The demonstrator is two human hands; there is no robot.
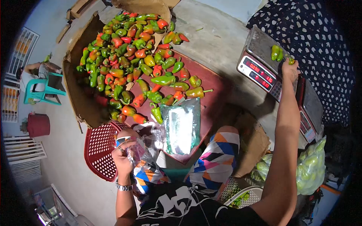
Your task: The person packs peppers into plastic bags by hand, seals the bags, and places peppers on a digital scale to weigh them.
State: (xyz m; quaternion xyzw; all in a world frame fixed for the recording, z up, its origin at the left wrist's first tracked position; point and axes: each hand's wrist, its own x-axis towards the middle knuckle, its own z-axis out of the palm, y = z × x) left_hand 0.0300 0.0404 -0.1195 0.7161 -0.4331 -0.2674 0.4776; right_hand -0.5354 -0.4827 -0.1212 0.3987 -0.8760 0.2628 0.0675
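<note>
My left hand (123, 155), with a watch at the wrist, is closed on a crumpled clear plastic bag (140, 153) above my lap. Out at the right, my right hand (289, 69) reaches over the metal plate of a digital scale (260, 43). Its fingers are closed round a green pepper (291, 61). Beside it on the plate lie more green peppers (276, 53). The scale's red digits are lit. A large pile of red and green peppers (128, 56) spreads over cardboard and a reddish board (215, 81) before me.
A stack of clear plastic bags (180, 126) lies on the board's near corner. A red perforated basket (98, 150) stands at my left. On the right are a second scale (313, 101) and a filled plastic bag (311, 167). A person sits on a green chair (43, 88) far left.
</note>
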